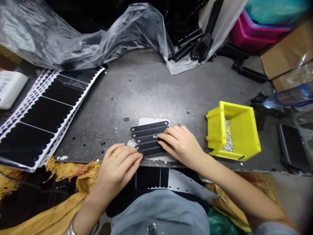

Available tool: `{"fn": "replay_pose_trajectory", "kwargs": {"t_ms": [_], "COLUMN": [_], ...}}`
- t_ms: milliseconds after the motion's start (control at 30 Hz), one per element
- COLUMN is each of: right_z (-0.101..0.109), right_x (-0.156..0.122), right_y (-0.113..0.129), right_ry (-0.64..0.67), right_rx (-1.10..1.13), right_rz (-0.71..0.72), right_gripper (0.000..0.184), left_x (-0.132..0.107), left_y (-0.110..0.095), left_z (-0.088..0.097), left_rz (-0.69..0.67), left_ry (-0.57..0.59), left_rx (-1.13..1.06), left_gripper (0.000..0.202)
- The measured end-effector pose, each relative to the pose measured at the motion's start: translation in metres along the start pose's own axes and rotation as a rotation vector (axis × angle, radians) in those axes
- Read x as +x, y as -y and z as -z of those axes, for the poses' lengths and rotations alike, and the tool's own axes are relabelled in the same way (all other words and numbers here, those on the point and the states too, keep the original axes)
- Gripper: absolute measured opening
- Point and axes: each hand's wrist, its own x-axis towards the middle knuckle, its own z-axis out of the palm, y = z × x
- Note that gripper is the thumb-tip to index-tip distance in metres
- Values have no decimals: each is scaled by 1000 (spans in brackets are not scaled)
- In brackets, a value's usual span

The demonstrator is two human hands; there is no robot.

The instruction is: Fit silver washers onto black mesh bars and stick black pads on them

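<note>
Several black mesh-textured strips (149, 138) lie fanned in a stack on a white paper scrap (153, 121), each with a small round hole at its ends. My right hand (182, 145) lies over their right ends, fingers across the strips. My left hand (119, 166), wearing a ring, sits at the stack's lower left, its fingertips touching the strip ends. Whether either hand grips firmly is hard to judge. The strips' undersides are hidden.
A sheet of black pads on white backing (46, 114) lies at the left of the metal worktable (137, 88). A yellow bin (241, 133) holds small silver parts. Crumpled plastic (80, 39) and black parts (190, 45) lie behind, with a pink basket (254, 32) beyond.
</note>
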Motion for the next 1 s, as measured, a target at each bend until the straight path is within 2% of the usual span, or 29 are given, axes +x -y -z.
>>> {"fn": "replay_pose_trajectory", "kwargs": {"t_ms": [100, 300, 400, 533, 800, 867, 1000], "right_z": [-2, 29, 33, 31, 38, 39, 29], "right_x": [1, -40, -53, -54, -58, -55, -30], "right_y": [0, -8, -5, 2, 11, 12, 11], "right_ry": [3, 54, 22, 3, 118, 129, 82], "right_rx": [72, -27, -139, -342, -466, -456, -248], "right_rz": [-31, -79, 2, 162, 372, 339, 116], "right_gripper": [19, 10, 6, 9, 21, 19, 21], "left_x": [-7, -5, -13, -19, -20, -20, -17], "left_y": [-6, -4, 3, 10, 15, 16, 16], "left_z": [0, -9, -16, -23, -33, -33, -31], "left_rz": [21, 36, -50, -151, -227, -238, -213], "left_ry": [-15, -89, -177, -249, -353, -360, -327], "left_rx": [23, 8, 36, 75, 181, 179, 136], "left_gripper": [11, 14, 21, 25, 29, 32, 31]}}
